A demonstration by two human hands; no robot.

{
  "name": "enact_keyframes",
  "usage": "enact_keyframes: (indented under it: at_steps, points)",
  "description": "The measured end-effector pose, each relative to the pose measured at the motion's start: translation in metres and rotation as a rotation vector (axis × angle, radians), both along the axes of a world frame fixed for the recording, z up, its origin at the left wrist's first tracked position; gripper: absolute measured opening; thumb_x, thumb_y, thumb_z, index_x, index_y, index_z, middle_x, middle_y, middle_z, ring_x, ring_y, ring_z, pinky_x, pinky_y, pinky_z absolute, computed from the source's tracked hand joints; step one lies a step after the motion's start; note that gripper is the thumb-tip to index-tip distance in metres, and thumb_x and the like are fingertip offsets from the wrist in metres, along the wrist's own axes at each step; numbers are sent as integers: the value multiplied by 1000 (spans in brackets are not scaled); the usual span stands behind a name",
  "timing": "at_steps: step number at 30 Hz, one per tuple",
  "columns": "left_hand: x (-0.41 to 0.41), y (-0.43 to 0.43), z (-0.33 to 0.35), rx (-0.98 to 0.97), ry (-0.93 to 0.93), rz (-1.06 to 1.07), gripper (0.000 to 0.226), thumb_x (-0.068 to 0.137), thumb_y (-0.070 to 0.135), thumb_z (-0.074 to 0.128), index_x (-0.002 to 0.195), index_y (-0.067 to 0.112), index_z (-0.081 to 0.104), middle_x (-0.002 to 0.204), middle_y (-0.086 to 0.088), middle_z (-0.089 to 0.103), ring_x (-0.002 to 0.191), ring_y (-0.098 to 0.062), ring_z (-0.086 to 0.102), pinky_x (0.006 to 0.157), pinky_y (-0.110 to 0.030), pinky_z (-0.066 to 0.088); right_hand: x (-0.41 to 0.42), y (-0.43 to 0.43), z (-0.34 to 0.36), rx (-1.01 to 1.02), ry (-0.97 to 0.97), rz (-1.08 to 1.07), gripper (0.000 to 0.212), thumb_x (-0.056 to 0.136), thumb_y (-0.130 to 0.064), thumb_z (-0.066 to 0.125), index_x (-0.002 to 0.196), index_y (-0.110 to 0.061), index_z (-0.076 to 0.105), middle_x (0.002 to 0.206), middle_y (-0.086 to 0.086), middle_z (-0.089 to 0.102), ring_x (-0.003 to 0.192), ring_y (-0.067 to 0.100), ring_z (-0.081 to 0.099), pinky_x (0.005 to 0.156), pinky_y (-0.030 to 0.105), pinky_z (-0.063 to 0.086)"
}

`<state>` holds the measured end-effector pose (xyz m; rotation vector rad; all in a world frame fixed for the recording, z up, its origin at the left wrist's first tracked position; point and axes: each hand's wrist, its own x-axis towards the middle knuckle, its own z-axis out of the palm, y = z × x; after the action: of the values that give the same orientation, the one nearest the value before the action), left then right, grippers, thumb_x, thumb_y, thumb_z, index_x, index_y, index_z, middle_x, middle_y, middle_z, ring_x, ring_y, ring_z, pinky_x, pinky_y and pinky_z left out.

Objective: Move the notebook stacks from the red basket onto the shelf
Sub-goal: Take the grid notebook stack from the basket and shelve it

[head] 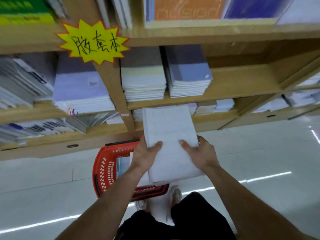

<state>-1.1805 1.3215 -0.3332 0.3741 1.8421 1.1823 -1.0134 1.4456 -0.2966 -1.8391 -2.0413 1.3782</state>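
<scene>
Notebook stack (171, 135) is held mid-air, centre of view. Left hand (145, 156) grasps its 9 o'clock edge and right hand (199, 153) its 3 o'clock edge, thumbs on top. The stack's far end overlaps the wooden shelf (242, 80) at 12 o'clock. Red basket (105, 170) sits on the floor (259, 153) at the stack's 7 o'clock, w/ a bluish cover inside.

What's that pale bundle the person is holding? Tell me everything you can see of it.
The notebook stack is a whitish-grey bundle of thin notebooks. Its top cover is plain, with faint marks too blurred to read. Layered edges show at its near end. It is held roughly flat above the red basket, with its far end pointing toward the wooden shelf. The left hand and right hand grip its two sides, thumbs on top.
</scene>
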Motion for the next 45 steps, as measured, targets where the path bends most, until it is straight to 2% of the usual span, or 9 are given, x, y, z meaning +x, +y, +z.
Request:
enact_keyframes:
  at_steps: [4, 7, 11, 18, 22, 29, 34, 39, 45]
  points:
    - [20, 50, 27, 5, 34, -86, 46, 91, 30, 73, 132, 19, 55, 110, 9, 66, 83, 9, 58, 60, -2, 45, 30, 34, 21, 68, 23, -60, 60, 79, -65, 69, 123, -25, 63, 108, -5, 69, 90, 15, 61, 73, 26, 49]
    - [46, 96, 36, 7, 92, -145, 49, 91, 30, 73, 135, 17, 55, 112, 8, 64, 87, -3, 62, 61, 0, 42, 60, 68, 22, 100, 26, -101, 59, 80, -66, 67, 123, -26, 65, 114, -1, 71, 95, 19, 64, 80, 30, 51]
    - [90, 164, 31, -44, 109, -219, 55, 90, 41, 72, 138, 24, 52, 120, 9, 64, 102, -11, 60, 86, -22, 46, 107, 127, 16, 100, 25, -134, 59, 83, -65, 65, 125, -24, 64, 117, 2, 70, 97, 23, 63, 82, 32, 50]
    - [155, 296, 11, -115, 145, -148, 59, 90, 38, 72, 141, 20, 50, 134, -2, 64, 120, -25, 62, 102, -42, 50, 159, 263, -15, 116, 75, -133, 60, 85, -59, 68, 130, -20, 61, 122, 5, 70, 108, 28, 65, 79, 26, 43]
    - [164, 365, 2, -162, 216, -60, 58, 95, 40, 65, 144, 20, 43, 140, -3, 59, 125, -27, 58, 97, -33, 46, 149, 339, -45, 142, 98, -76, 61, 85, -58, 69, 128, -14, 63, 122, 7, 70, 111, 30, 65, 85, 27, 47]
    - [144, 443, -24, -248, 311, 72, 61, 93, 47, 64, 137, 10, 45, 135, -12, 61, 121, -33, 60, 101, -42, 50, 112, 424, -80, 211, 130, 1, 66, 82, -64, 65, 130, -18, 60, 122, 5, 70, 111, 30, 66, 89, 34, 52]
    - [128, 474, -31, -315, 411, 113, 61, 92, 52, 63, 135, 11, 49, 133, -13, 62, 120, -36, 59, 97, -38, 48, 90, 449, -87, 295, 11, 66, 86, 70, -88, 38, 122, -22, 58, 111, 7, 71, 102, 35, 65, 84, 48, 56]
    - [121, 476, -37, -338, 399, 124, 56, 92, 50, 64, 131, 11, 52, 129, -12, 64, 117, -36, 60, 93, -36, 49, 87, 464, -87, 290, 22, 131, 66, 86, -73, 41, 116, -17, 60, 109, 7, 71, 100, 33, 67, 89, 46, 54]
    - [139, 460, -46, -274, 379, 226, 40, 87, 31, 74, 120, 15, 59, 105, 4, 62, 94, -18, 60, 75, -22, 42, 87, 452, -103, 258, 78, 146, 68, 88, -54, 53, 140, -13, 44, 133, 8, 59, 118, 32, 53, 95, 38, 47]
